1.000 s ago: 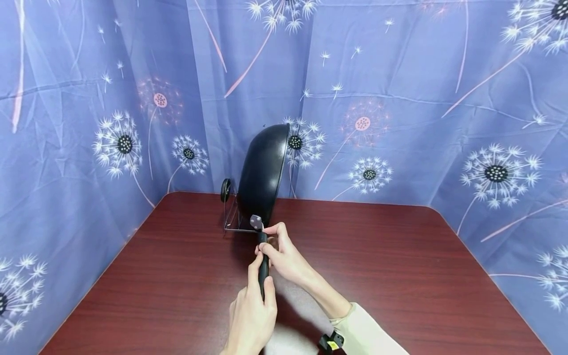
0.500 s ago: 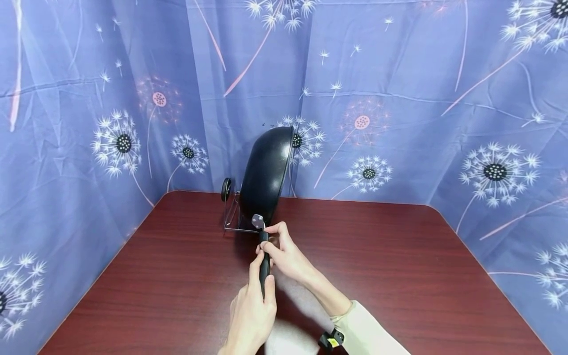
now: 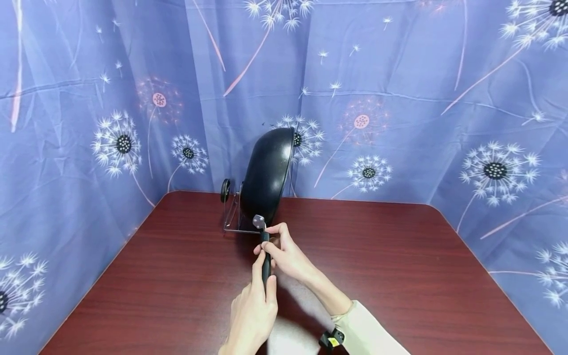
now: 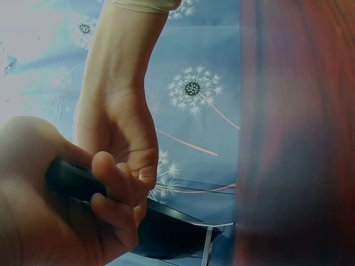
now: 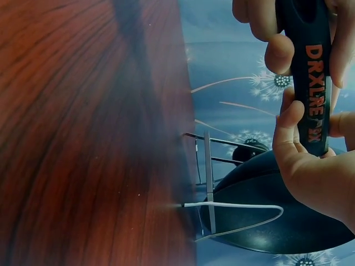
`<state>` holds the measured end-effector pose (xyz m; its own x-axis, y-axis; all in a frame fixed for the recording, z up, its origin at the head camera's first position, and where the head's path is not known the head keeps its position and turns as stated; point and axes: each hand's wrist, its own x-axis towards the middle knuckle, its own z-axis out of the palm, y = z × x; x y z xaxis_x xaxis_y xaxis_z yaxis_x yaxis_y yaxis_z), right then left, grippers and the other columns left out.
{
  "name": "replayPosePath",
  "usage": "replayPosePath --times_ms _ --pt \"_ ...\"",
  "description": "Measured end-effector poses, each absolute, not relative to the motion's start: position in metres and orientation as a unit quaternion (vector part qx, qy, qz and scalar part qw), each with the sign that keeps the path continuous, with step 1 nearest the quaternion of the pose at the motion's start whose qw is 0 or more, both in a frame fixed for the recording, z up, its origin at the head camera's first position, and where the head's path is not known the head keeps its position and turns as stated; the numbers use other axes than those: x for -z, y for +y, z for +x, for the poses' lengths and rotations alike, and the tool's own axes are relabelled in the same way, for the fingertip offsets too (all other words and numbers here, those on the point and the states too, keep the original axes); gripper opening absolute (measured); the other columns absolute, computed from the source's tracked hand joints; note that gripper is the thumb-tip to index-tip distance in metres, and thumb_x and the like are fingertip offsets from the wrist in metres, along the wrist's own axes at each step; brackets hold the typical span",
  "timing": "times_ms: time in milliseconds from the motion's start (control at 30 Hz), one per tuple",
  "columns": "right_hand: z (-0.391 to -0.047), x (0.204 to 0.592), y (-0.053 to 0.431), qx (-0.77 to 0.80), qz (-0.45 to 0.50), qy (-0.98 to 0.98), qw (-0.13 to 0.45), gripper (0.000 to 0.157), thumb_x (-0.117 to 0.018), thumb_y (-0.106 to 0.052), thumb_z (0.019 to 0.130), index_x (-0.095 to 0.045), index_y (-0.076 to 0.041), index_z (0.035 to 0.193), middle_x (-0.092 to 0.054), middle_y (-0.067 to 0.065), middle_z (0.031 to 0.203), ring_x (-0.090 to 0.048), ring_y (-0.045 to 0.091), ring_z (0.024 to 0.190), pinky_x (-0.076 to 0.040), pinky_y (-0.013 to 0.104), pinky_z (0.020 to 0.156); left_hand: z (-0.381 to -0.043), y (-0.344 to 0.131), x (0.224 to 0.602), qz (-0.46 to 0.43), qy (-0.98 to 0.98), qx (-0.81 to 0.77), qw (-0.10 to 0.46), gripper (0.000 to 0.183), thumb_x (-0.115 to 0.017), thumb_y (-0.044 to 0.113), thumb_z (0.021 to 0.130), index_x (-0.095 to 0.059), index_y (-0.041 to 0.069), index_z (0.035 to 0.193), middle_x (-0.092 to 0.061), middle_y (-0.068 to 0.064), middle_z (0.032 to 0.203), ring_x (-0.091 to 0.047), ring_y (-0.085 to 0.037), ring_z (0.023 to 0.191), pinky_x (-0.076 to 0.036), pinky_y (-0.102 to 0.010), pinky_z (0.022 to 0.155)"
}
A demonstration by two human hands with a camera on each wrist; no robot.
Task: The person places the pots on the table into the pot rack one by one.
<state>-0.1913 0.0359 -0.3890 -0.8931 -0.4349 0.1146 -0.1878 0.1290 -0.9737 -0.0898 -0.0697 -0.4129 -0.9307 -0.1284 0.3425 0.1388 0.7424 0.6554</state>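
Observation:
A black wok (image 3: 268,170) stands on its side over a thin metal wire rack (image 3: 239,230), its rounded underside facing left. Its black handle (image 3: 266,264) points toward me, joined by a riveted silver bracket (image 3: 259,222). My left hand (image 3: 255,308) wraps round the rear of the handle, thumb on the right side. Farther forward, my right hand (image 3: 286,254) pinches the handle between thumb and fingers close to the bracket. Orange letters run along the handle (image 5: 315,94) in the right wrist view. There the rack's wires (image 5: 233,205) overlap the wok (image 5: 266,216).
A dark round disc (image 3: 225,190) stands at the rack's left end. The reddish-brown wooden table (image 3: 399,276) reaches back to a blue curtain (image 3: 399,64) with dandelion prints. A small black device (image 3: 331,340) sits by the right sleeve (image 3: 366,328).
The wok has shifted slightly right and a little lower in the head view, its handle moving with it. Both hands keep their hold; the rack stays in place.

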Motion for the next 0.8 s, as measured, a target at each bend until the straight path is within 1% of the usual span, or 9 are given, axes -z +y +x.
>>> replayPosePath --times_ms 133,433,500,600,667,733,800 --pt "-0.1914 0.3920 0.0365 0.627 -0.203 0.745 0.105 0.032 -0.047 -0.008 0.101 -0.034 -0.008 0.130 -0.070 0.025 0.108 -0.055 0.011 0.063 -0.048 0.023 0.060 -0.0897 -0.0690 0.4148 -0.001 -0.920 0.351 0.177 0.051 -0.051 0.027 0.103 -0.033 0.025 0.151 -0.073 -0.002 0.117 -0.073 -0.032 0.083 -0.050 -0.045 0.061" --pt "-0.1919 0.3932 0.0373 0.625 -0.200 0.748 0.099 0.033 -0.049 -0.009 0.101 -0.036 -0.008 0.131 -0.070 0.024 0.110 -0.054 0.017 0.062 -0.049 0.022 0.059 -0.0903 -0.0694 0.4149 -0.006 -0.918 0.361 0.162 0.052 -0.050 0.027 0.103 -0.031 0.027 0.152 -0.071 0.002 0.123 -0.073 -0.032 0.089 -0.051 -0.046 0.063" --pt "-0.1918 0.3929 0.0383 0.623 -0.200 0.750 0.097 0.034 -0.050 -0.011 0.101 -0.036 -0.009 0.132 -0.070 0.022 0.112 -0.056 0.017 0.061 -0.052 0.026 0.061 -0.0908 -0.0701 0.4142 -0.008 -0.918 0.368 0.150 0.053 -0.049 0.027 0.104 -0.029 0.028 0.153 -0.070 0.002 0.126 -0.073 -0.032 0.093 -0.052 -0.047 0.065" --pt "-0.1914 0.3926 0.0401 0.622 -0.205 0.750 0.095 0.034 -0.050 -0.012 0.102 -0.036 -0.008 0.132 -0.067 0.025 0.116 -0.060 0.017 0.061 -0.057 0.038 0.066 -0.0914 -0.0712 0.4127 -0.012 -0.915 0.384 0.127 0.055 -0.048 0.026 0.105 -0.025 0.031 0.154 -0.067 0.001 0.130 -0.071 -0.032 0.102 -0.052 -0.050 0.070" --pt "-0.1914 0.3924 0.0418 0.622 -0.211 0.748 0.096 0.033 -0.051 -0.013 0.103 -0.037 -0.008 0.132 -0.065 0.026 0.118 -0.063 0.016 0.062 -0.059 0.047 0.068 -0.0917 -0.0722 0.4111 -0.015 -0.911 0.395 0.113 0.057 -0.048 0.026 0.105 -0.022 0.034 0.155 -0.064 0.001 0.135 -0.068 -0.031 0.109 -0.051 -0.053 0.074" --pt "-0.1917 0.3922 0.0436 0.621 -0.222 0.746 0.098 0.033 -0.052 -0.014 0.103 -0.037 -0.008 0.132 -0.063 0.027 0.119 -0.064 0.015 0.065 -0.059 0.047 0.069 -0.0917 -0.0736 0.4093 -0.016 -0.909 0.404 0.102 0.060 -0.049 0.026 0.104 -0.020 0.036 0.156 -0.060 0.001 0.140 -0.066 -0.029 0.116 -0.050 -0.055 0.077" --pt "-0.1925 0.3917 0.0460 0.619 -0.233 0.743 0.097 0.032 -0.052 -0.014 0.103 -0.039 -0.008 0.132 -0.063 0.025 0.118 -0.064 0.013 0.066 -0.060 0.041 0.067 -0.0917 -0.0756 0.4072 -0.016 -0.908 0.407 0.095 0.061 -0.050 0.027 0.104 -0.020 0.037 0.156 -0.055 0.002 0.145 -0.064 -0.028 0.120 -0.049 -0.057 0.080"
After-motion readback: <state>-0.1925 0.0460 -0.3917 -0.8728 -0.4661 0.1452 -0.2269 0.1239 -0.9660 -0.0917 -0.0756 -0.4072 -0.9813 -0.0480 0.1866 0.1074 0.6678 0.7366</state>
